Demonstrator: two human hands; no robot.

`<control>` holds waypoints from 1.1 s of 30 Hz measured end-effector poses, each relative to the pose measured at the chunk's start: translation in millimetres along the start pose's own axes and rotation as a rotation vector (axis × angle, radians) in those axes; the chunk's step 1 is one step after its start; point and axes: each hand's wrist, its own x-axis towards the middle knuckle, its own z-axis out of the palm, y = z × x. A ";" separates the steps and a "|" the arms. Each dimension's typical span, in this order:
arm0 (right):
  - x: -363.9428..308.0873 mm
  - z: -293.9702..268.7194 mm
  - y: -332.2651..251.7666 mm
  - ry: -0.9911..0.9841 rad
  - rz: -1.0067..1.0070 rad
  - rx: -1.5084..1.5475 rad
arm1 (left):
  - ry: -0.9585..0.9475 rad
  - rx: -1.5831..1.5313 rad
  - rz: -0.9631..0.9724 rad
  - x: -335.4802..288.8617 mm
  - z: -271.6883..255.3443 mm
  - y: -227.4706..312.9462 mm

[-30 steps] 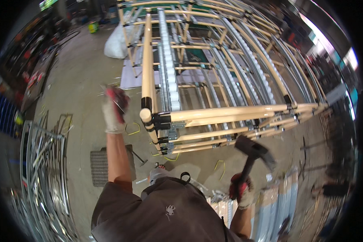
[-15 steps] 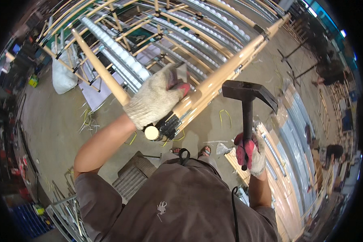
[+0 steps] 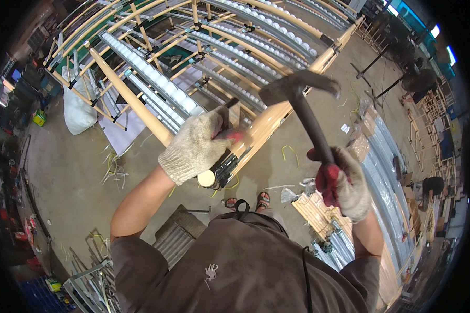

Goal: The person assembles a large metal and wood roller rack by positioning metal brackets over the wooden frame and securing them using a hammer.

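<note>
My right hand [image 3: 347, 185], in a white knit glove with red palm, is closed around the dark handle of a hammer [image 3: 300, 94]. The hammer is raised, its head tilted over the right side of a cream-coloured pipe [image 3: 274, 119]. My left hand [image 3: 196, 143], gloved the same way, is closed at the pipe's near end. A small dark piece [image 3: 231, 103] shows past its fingers, too unclear to name. Just beside this hand, a black joint [image 3: 225, 169] joins the pipes, and a round cream pipe end [image 3: 206, 179] points toward me.
Ahead spreads a rack of cream pipes with roller tracks [image 3: 151, 73] of white wheels. A white sack [image 3: 80, 112] stands at its left. Wrapped metal rails [image 3: 384, 172] lie on the right, with short pipes [image 3: 316, 211] nearby. A dark crate-like object [image 3: 177, 229] sits near my left.
The hammer has swung left and tilted, its head now over the pipe. My right hand has moved right and slightly up. My left hand has shifted slightly downward at the pipe.
</note>
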 end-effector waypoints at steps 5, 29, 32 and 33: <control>16.1 -0.2 -69.1 -0.131 -0.030 -0.248 | -0.043 -0.002 -0.018 0.5 -6.9 3.5; 21.0 14.9 -113.8 -0.190 -0.022 -0.827 | -0.152 0.020 0.056 3.0 -12.0 -8.8; 3.2 13.2 -109.3 0.111 -0.208 -0.590 | -0.199 -0.028 0.028 7.6 -14.3 -12.5; 0.0 15.6 -102.5 0.193 -0.296 -0.526 | -0.196 -0.030 0.038 6.7 -11.5 -18.8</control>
